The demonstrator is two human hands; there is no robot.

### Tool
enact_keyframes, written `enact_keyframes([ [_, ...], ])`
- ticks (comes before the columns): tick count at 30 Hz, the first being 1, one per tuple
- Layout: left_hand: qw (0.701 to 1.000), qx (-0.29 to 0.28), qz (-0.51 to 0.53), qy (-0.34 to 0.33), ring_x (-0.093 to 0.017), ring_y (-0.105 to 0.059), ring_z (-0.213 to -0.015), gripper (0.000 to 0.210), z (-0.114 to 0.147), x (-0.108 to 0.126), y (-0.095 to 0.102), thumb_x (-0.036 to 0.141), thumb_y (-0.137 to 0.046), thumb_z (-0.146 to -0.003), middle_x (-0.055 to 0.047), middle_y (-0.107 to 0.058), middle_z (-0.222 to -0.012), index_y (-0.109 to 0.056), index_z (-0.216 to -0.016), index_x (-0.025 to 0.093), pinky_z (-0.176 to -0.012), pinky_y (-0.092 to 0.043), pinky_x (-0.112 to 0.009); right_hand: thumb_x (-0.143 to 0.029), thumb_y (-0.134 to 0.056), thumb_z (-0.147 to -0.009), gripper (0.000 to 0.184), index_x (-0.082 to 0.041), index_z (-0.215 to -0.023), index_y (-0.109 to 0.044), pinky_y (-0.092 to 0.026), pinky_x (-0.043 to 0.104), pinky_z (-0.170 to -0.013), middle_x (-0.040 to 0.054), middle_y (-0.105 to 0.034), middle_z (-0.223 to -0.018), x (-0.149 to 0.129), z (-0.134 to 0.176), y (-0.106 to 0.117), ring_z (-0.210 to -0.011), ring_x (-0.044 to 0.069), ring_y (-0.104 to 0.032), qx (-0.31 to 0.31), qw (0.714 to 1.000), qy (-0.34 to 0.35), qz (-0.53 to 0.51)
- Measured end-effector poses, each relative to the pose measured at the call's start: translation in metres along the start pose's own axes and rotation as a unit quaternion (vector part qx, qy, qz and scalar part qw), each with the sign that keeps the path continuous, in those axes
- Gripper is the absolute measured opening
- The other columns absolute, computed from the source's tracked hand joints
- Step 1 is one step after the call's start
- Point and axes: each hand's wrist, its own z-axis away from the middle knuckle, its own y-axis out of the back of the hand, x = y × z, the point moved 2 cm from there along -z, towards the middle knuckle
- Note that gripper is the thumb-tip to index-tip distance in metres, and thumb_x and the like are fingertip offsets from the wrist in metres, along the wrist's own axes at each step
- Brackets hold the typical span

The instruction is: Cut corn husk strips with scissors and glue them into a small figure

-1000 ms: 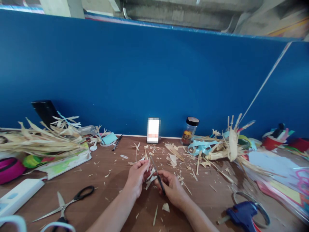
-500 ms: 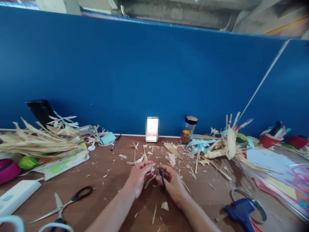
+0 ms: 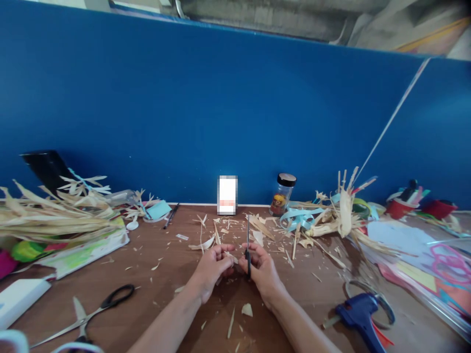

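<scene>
Over the middle of the brown table (image 3: 294,304), my two hands work close together. My left hand (image 3: 212,268) pinches a small pale piece of dried husk (image 3: 231,257) between thumb and fingers. In my right hand (image 3: 264,274) is a small pair of black-handled scissors (image 3: 248,257), its thin blades pointing away from me, upright in view and apart from the husk piece. Whether the blades are parted I cannot tell. Husk scraps (image 3: 261,226) and thin slivers lie scattered beyond and around both hands.
Larger scissors (image 3: 84,319) lie spread at the left front. A blue glue gun (image 3: 358,314) rests at the right. Dried husks (image 3: 55,220) are heaped on the left. Behind stand a blurred white-screened phone (image 3: 227,195) and a black-lidded jar (image 3: 282,196) against a blue partition (image 3: 221,108).
My right hand has turned the scissors more upright and slightly away from my left hand. The fingers of my left hand have shifted on the husk piece. The whole view has moved slightly.
</scene>
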Motion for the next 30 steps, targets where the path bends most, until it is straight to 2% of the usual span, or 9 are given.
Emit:
enact_keyframes([
  [4, 0.999, 0.005, 0.053, -0.002, -0.01, -0.058, -0.061, 0.025, -0.001, -0.001, -0.003, 0.018, -0.068, -0.063, 0.0, -0.059, -0.067, -0.057, -0.084, 0.014, -0.063, -0.048, -0.023, -0.027, -0.073, -0.061, 0.049, -0.015, -0.102, -0.049, -0.032, 0.015, -0.043, -0.0052, -0.057, -0.056, 0.0, 0.0, 0.0, -0.048, 0.007, -0.045, -0.001, 1.0, 0.003, 0.005],
  [8, 0.998, 0.002, 0.058, 0.013, -0.009, -0.058, -0.058, 0.021, 0.002, -0.004, -0.006, 0.021, -0.072, -0.06, -0.002, -0.061, -0.066, -0.055, -0.069, 0.013, -0.061, -0.049, -0.022, -0.029, -0.073, -0.061, 0.049, -0.016, -0.101, -0.048, -0.031, 0.015, -0.041, -0.0047, -0.057, -0.057, 0.0, -0.001, 0.002, -0.047, 0.007, -0.043, 0.01, 1.0, 0.003, 0.004],
  [16, 0.997, 0.014, 0.078, 0.011, -0.008, -0.057, -0.056, 0.017, 0.001, -0.006, -0.004, 0.022, -0.07, -0.062, -0.001, -0.061, -0.063, -0.057, -0.07, 0.013, -0.054, -0.047, -0.017, -0.032, -0.072, -0.062, 0.044, -0.017, -0.098, -0.05, -0.031, 0.016, -0.042, -0.0052, -0.054, -0.055, 0.0, -0.001, -0.001, -0.05, 0.009, -0.046, -0.003, 0.999, -0.003, 0.045],
  [22, 0.979, 0.081, 0.187, -0.022, -0.006, -0.055, -0.052, 0.009, -0.005, 0.006, 0.011, 0.012, -0.065, -0.066, 0.001, -0.057, -0.059, -0.057, -0.069, 0.013, -0.054, -0.048, -0.017, -0.026, -0.067, -0.068, 0.031, -0.017, -0.095, -0.055, -0.035, 0.019, -0.053, -0.0041, -0.053, -0.063, 0.002, 0.005, -0.01, -0.057, 0.009, -0.046, -0.097, 0.988, 0.041, 0.114],
  [25, 0.968, 0.094, 0.23, -0.035, -0.007, -0.055, -0.05, 0.008, -0.006, 0.01, 0.016, 0.009, -0.063, -0.067, 0.001, -0.057, -0.058, -0.056, -0.069, 0.013, -0.053, -0.049, -0.017, -0.027, -0.063, -0.072, 0.027, -0.016, -0.096, -0.055, -0.035, 0.019, -0.052, -0.0025, -0.054, -0.066, 0.003, 0.007, -0.011, -0.058, 0.009, -0.045, -0.138, 0.979, 0.031, 0.145],
  [30, 0.964, 0.11, 0.237, -0.043, -0.006, -0.055, -0.051, 0.008, -0.006, 0.01, 0.016, 0.009, -0.063, -0.068, 0.0, -0.058, -0.06, -0.057, -0.07, 0.012, -0.052, -0.049, -0.017, -0.029, -0.058, -0.076, 0.024, -0.016, -0.097, -0.056, -0.034, 0.017, -0.05, -0.0032, -0.051, -0.063, 0.004, 0.009, -0.008, -0.053, 0.007, -0.042, -0.18, 0.973, 0.001, 0.143],
])
